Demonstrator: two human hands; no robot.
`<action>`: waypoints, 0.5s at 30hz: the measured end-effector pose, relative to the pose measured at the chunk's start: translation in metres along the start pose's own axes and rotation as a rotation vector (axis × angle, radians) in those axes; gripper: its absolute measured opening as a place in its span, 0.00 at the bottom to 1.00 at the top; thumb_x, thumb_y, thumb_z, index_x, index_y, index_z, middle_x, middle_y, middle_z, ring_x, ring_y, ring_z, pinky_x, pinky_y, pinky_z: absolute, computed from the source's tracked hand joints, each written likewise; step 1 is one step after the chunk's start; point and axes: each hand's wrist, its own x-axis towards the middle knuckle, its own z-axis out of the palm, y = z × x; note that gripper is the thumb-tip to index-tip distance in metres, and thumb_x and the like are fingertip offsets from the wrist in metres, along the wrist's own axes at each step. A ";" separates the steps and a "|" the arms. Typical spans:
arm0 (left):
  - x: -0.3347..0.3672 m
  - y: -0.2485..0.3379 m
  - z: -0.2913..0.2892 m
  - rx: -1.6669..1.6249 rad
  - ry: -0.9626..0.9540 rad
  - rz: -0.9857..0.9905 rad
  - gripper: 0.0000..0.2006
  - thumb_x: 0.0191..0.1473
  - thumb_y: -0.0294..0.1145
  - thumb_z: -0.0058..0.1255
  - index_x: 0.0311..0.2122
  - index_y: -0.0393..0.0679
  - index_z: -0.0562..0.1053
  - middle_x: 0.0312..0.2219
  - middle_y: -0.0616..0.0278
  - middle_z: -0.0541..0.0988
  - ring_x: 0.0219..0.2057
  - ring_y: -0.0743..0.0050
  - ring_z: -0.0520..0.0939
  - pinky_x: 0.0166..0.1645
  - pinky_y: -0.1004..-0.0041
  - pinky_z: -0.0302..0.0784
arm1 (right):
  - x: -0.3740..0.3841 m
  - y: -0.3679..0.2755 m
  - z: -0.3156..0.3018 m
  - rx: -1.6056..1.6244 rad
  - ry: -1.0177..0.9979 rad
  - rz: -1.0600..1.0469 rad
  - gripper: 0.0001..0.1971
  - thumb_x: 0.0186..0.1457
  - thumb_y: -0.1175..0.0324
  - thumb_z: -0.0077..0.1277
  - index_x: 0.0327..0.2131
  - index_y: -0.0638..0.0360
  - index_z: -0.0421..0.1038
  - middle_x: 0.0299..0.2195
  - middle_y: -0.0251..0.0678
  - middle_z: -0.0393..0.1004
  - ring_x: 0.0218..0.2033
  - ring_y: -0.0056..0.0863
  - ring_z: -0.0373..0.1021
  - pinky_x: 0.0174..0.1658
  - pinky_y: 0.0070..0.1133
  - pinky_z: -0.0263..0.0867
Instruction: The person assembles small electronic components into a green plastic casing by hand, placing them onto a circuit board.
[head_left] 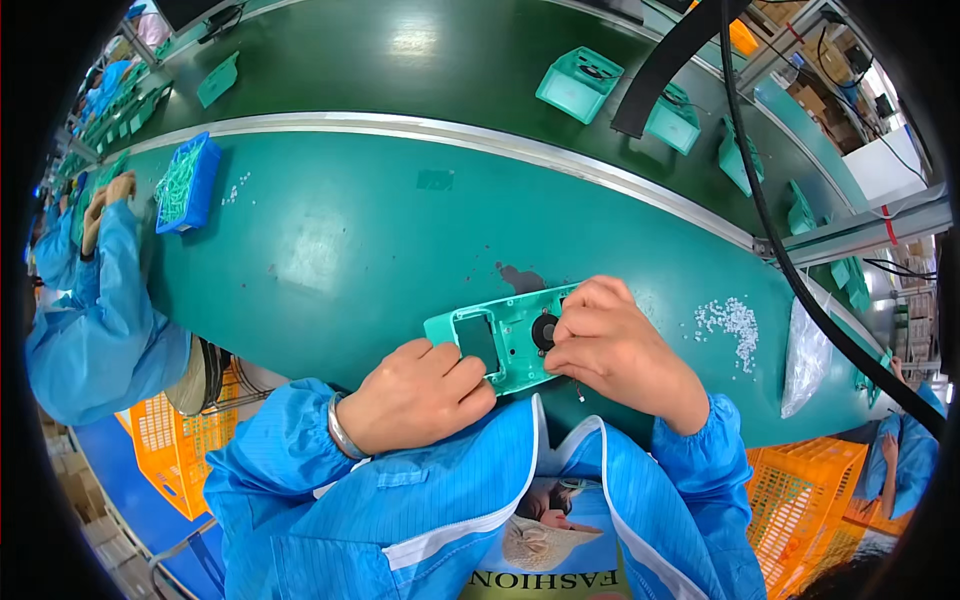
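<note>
A light green plastic housing (516, 342) lies at a slant on the bench in front of me, its inside facing up. It has a rectangular opening near its left end and a round black part (544, 331), like a small speaker, inside to the right. My left hand (425, 393) is closed on the housing's left end, with its fingertips partly hidden. Over the black part, my right hand (620, 350) has its fingers pinched together; whatever is between them is hidden. A thin wire end (580, 393) pokes out below that hand.
A blue bin (204, 185) of pale green strips stands at the left. Small clear pieces (735, 328) lie scattered at the right, beside a plastic bag (806, 355). Beyond a metal rail, green housings (578, 84) sit on a dark belt. A black cable crosses the right side. A co-worker's sleeve (120, 290) is at the left.
</note>
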 end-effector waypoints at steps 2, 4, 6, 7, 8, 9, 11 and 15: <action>0.001 0.000 -0.001 -0.005 0.004 0.000 0.06 0.44 0.34 0.55 0.27 0.51 0.70 0.24 0.69 0.65 0.25 0.75 0.72 0.25 0.72 0.66 | 0.001 -0.003 -0.001 -0.038 0.009 0.015 0.07 0.41 0.71 0.65 0.26 0.51 0.78 0.30 0.25 0.70 0.43 0.33 0.68 0.57 0.35 0.60; 0.001 -0.001 -0.001 -0.004 -0.001 0.005 0.06 0.44 0.34 0.55 0.27 0.51 0.70 0.24 0.69 0.65 0.25 0.75 0.72 0.25 0.72 0.66 | 0.003 -0.005 -0.001 -0.053 0.008 0.019 0.07 0.40 0.71 0.65 0.26 0.51 0.77 0.30 0.25 0.70 0.43 0.32 0.68 0.56 0.34 0.60; 0.001 -0.001 -0.001 -0.005 -0.006 0.007 0.06 0.44 0.34 0.55 0.27 0.51 0.70 0.24 0.69 0.65 0.25 0.75 0.72 0.25 0.72 0.66 | 0.006 -0.008 -0.002 -0.066 0.004 0.022 0.07 0.40 0.70 0.65 0.26 0.52 0.77 0.29 0.25 0.70 0.43 0.32 0.68 0.56 0.33 0.60; 0.001 -0.001 -0.001 -0.005 -0.005 0.005 0.06 0.44 0.34 0.55 0.26 0.51 0.70 0.24 0.69 0.65 0.25 0.75 0.72 0.25 0.72 0.66 | 0.009 -0.007 -0.005 -0.080 -0.040 0.018 0.07 0.41 0.70 0.65 0.25 0.52 0.77 0.29 0.25 0.71 0.43 0.31 0.68 0.55 0.33 0.61; 0.001 0.000 -0.001 -0.005 -0.003 0.002 0.06 0.44 0.34 0.55 0.26 0.51 0.70 0.24 0.69 0.65 0.25 0.75 0.72 0.25 0.71 0.66 | 0.011 -0.007 -0.007 -0.094 -0.085 0.013 0.06 0.41 0.70 0.65 0.25 0.52 0.77 0.29 0.25 0.71 0.42 0.31 0.69 0.55 0.32 0.61; 0.001 0.000 -0.001 -0.004 -0.001 0.005 0.06 0.44 0.34 0.55 0.26 0.51 0.70 0.24 0.69 0.65 0.25 0.75 0.72 0.25 0.71 0.66 | 0.012 -0.005 -0.008 -0.097 -0.083 0.015 0.06 0.41 0.70 0.65 0.25 0.52 0.77 0.29 0.25 0.71 0.42 0.31 0.69 0.55 0.32 0.61; 0.000 -0.001 -0.001 -0.012 -0.002 -0.001 0.06 0.45 0.34 0.55 0.26 0.51 0.69 0.24 0.69 0.65 0.25 0.75 0.72 0.25 0.71 0.66 | 0.015 -0.003 -0.008 -0.063 -0.134 0.020 0.05 0.42 0.69 0.65 0.25 0.52 0.79 0.29 0.25 0.72 0.41 0.30 0.69 0.54 0.32 0.61; 0.001 0.001 0.000 -0.009 0.004 -0.010 0.06 0.45 0.34 0.55 0.26 0.51 0.69 0.24 0.69 0.65 0.25 0.74 0.72 0.26 0.71 0.66 | 0.009 0.007 -0.007 0.002 -0.130 0.011 0.05 0.43 0.68 0.65 0.26 0.51 0.80 0.29 0.24 0.72 0.40 0.30 0.69 0.53 0.31 0.61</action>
